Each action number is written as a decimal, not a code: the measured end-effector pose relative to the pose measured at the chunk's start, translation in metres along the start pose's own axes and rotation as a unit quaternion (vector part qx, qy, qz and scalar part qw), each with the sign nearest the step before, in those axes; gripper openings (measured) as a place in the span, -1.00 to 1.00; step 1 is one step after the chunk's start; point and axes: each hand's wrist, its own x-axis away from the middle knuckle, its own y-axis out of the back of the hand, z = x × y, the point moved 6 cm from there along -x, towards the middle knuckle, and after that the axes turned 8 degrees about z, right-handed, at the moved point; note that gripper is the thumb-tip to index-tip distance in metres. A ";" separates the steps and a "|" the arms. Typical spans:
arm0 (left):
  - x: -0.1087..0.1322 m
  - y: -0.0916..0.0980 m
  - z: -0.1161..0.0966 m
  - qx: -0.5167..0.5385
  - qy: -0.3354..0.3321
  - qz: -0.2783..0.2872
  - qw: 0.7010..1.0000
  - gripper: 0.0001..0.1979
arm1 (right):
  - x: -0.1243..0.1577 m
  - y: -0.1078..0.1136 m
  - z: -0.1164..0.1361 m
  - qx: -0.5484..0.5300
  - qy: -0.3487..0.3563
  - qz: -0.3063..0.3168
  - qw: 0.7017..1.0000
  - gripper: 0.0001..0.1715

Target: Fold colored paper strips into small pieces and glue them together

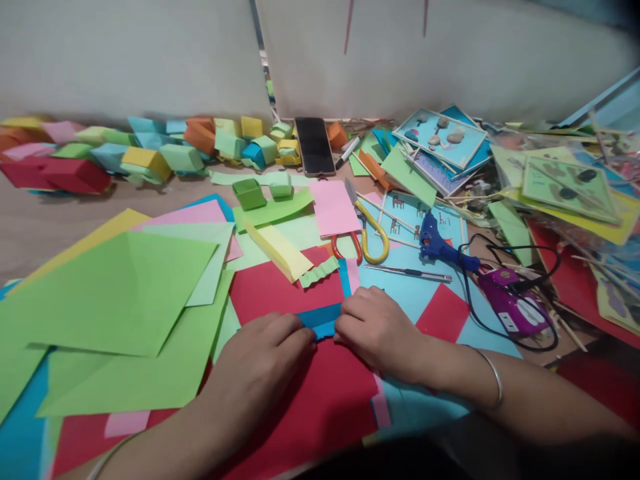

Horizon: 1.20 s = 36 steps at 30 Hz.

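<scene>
A small blue paper strip (321,319) lies on a red sheet (280,293) near the table's front. My left hand (263,363) pinches its left end with curled fingers. Its right end is pressed down by the bent fingers of my right hand (376,327). A thin bangle (493,377) sits on my right wrist. Most of the blue paper is hidden under my fingers.
Large green sheets (115,293) overlap at the left. Scissors (367,230), a blue glue gun (440,248), a craft knife (407,271) and a purple power strip (513,308) lie to the right. A phone (314,145) and several folded paper boxes (180,157) line the back wall. Craft cards (443,137) pile up at the right.
</scene>
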 end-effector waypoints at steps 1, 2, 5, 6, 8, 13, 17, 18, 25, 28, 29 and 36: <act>0.000 0.001 0.002 0.004 0.012 0.001 1.000 -0.72 | -0.001 -0.002 -0.001 0.000 -0.007 0.006 1.000 -0.63; 0.001 0.002 0.005 0.006 0.026 0.008 1.000 -0.71 | -0.001 -0.004 -0.002 -0.002 -0.014 0.015 1.000 -0.66; 0.004 0.003 0.014 0.012 0.075 0.043 0.996 -0.68 | -0.002 -0.007 -0.005 -0.007 -0.036 0.036 0.999 -0.72; 0.005 0.004 0.016 0.012 0.086 0.050 0.995 -0.69 | -0.003 -0.007 -0.005 -0.006 -0.040 0.038 0.998 -0.73; 0.007 0.005 0.018 0.008 0.101 0.058 0.993 -0.70 | -0.003 -0.007 -0.006 -0.002 -0.042 0.037 0.998 -0.72; 0.009 0.006 0.018 0.009 0.108 0.073 0.991 -0.71 | -0.006 -0.008 -0.009 0.006 -0.044 0.042 0.998 -0.69; 0.008 0.005 0.018 0.013 0.109 0.075 0.991 -0.69 | -0.006 -0.010 -0.012 -0.012 -0.052 0.060 0.997 -0.70; 0.007 0.005 0.018 0.011 0.106 0.072 0.992 -0.67 | -0.006 -0.010 -0.012 -0.018 -0.053 0.060 0.997 -0.70; -0.001 0.003 0.017 0.006 0.104 0.076 0.992 -0.63 | -0.008 -0.008 -0.010 -0.042 -0.043 0.030 0.998 -0.62; -0.002 0.002 0.020 0.013 0.114 0.082 0.990 -0.67 | -0.008 -0.007 -0.008 -0.044 -0.035 0.020 0.998 -0.60; -0.002 0.002 0.021 0.018 0.118 0.086 0.989 -0.68 | -0.008 -0.007 -0.007 -0.049 -0.034 0.022 0.998 -0.61; -0.001 -0.001 0.024 0.045 0.137 0.123 0.982 -0.72 | -0.007 -0.011 -0.014 -0.111 -0.049 0.059 0.991 -0.64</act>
